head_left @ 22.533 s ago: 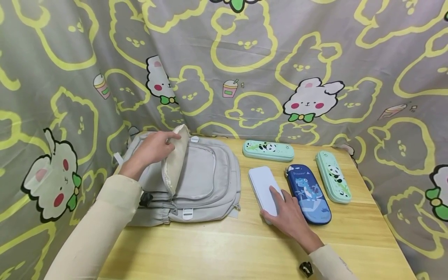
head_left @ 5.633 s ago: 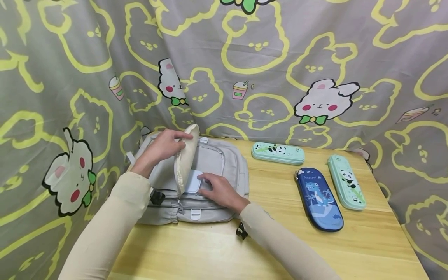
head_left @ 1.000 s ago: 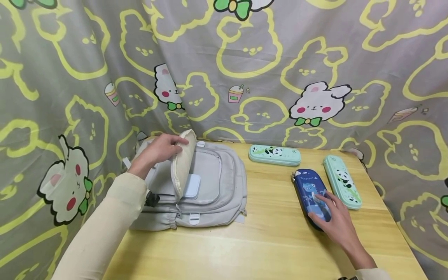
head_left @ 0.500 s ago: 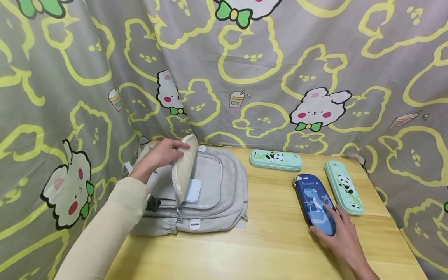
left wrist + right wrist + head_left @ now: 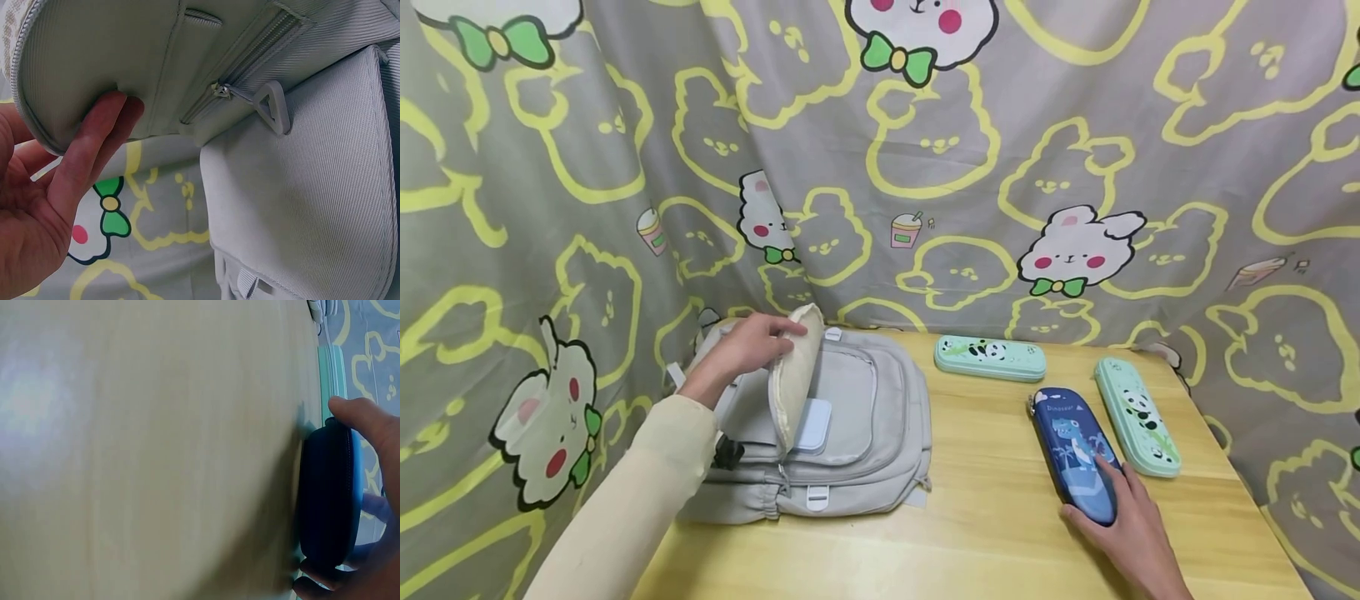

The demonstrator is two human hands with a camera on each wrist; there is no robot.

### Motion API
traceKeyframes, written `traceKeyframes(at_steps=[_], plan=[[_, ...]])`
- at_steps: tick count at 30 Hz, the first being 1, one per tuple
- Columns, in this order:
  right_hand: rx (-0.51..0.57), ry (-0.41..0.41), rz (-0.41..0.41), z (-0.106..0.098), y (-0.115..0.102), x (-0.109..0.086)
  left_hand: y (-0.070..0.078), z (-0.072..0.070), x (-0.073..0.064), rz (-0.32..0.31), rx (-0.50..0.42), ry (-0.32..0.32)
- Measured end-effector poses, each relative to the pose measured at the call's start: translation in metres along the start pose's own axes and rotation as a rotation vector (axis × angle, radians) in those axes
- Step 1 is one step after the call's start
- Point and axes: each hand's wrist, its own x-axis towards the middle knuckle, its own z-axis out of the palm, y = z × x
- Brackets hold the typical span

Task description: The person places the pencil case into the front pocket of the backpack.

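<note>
A grey backpack (image 5: 898,425) lies at the table's left. My left hand (image 5: 747,346) pinches its raised front-pocket flap (image 5: 797,367); in the left wrist view, the fingers (image 5: 94,134) press on the flap's grey outer side. A pale blue-white pencil case (image 5: 815,425) sits in the pocket, partly hidden by the flap. At right, my right hand (image 5: 1131,525) grips the near end of a dark blue dinosaur pencil case (image 5: 1067,429), thumb on one side and fingers on the other. The right wrist view shows this case (image 5: 325,494) edge-on; whether it is off the table I cannot tell.
One mint-green panda pencil case (image 5: 992,358) lies along the back of the wooden table (image 5: 970,542). Another mint-green panda pencil case (image 5: 1138,417) lies right beside the blue one. A patterned grey curtain (image 5: 940,192) hangs behind and at both sides.
The pale case has gone from the table into the backpack pocket. My right hand has come to the blue case and shifted toward its near end. My left hand keeps the flap raised.
</note>
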Motion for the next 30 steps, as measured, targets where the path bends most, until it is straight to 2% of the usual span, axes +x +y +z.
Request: traceKeyframes(at_steps=[8, 15, 21, 30], plan=[[0.021, -0.018, 0.076, 0.0024, -0.0018, -0.0008, -0.0012, 0.0018, -0.0009, 0.003, -0.004, 0.008], [0.026, 0.037, 0.141, 0.0055, -0.0056, -0.0067, -0.0011, 0.0033, -0.0014, 0.011, -0.004, 0.005], [0.041, 0.062, 0.148, 0.0071, -0.0039, -0.0077, -0.0005, 0.0029, -0.0018, 0.021, -0.009, 0.008], [0.011, 0.053, 0.16, 0.0048, -0.0019, -0.0041, 0.001, 0.0007, -0.0024, 0.022, -0.009, 0.012]])
